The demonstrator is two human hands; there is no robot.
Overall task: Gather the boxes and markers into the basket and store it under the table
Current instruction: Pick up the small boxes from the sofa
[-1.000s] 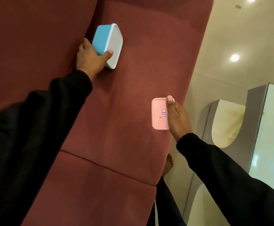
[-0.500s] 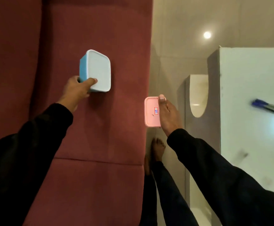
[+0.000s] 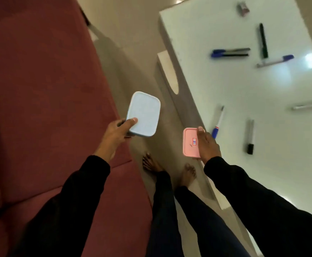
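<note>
Head view. Blue box gripped in left hand, pink box in right hand, fingers curled round each, just short of desk. Markers scattered on desk. Gathering step; basket unseen, needs finding next.

Dim overall, with ceiling-light glare on the white table, motion blur, and wide-angle bending at edges.

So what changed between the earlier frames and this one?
The person turned from the red sofa toward the white table, carrying both boxes off the cushion; markers on the table came into view. Unchanged: the left hand grips the blue box, the right hand the pink box.
</note>
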